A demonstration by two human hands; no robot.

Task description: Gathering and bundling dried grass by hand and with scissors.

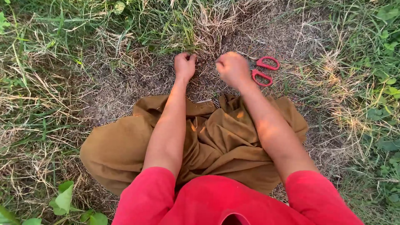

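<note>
Dry, cut grass (125, 79) covers the ground, with green blades and leaves round the edges, and olive-brown cloth (216, 146) is spread over the person's lap. Red-handled scissors (263, 71) lie on the ground just beside the right hand (232, 68), apart from its fingers. Both the left hand (184, 64) and the right are curled into fists over a tuft of dry grass; whether they grip stalks cannot be told.

Scissors (263, 71) blades hidden behind right hand (232, 68); whatever is pinched in left hand (184, 65) cannot be told; red sleeves (146, 200) cut off by bottom edge.
</note>
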